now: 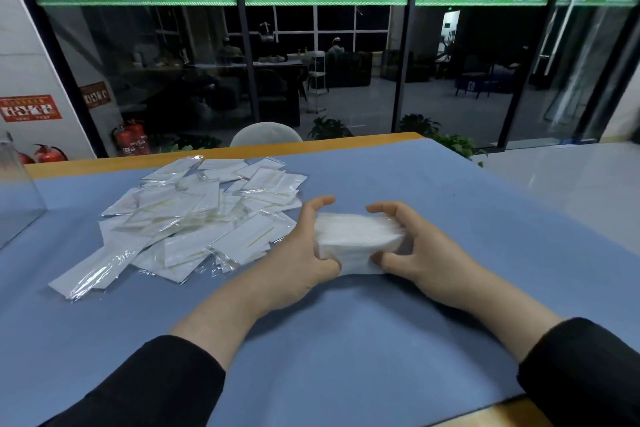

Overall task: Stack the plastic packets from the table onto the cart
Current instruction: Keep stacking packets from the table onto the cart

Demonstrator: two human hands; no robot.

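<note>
A neat stack of white plastic packets (358, 241) stands on the blue table cover (346, 340) in the middle of the view. My left hand (304, 253) grips its left end, thumb at the near side and fingers curled over the far side. My right hand (419, 250) grips its right end the same way. To the left lies a loose heap of clear packets (194, 218) with white inserts and thin yellowish sticks, spread flat on the cover. No cart is in view.
A clear acrylic panel (15, 194) stands at the table's left edge. The wooden table edge (242, 151) runs along the far side, with a pale chair back (266, 135) behind it. Glass wall, plants and red fire extinguishers (133, 137) lie beyond.
</note>
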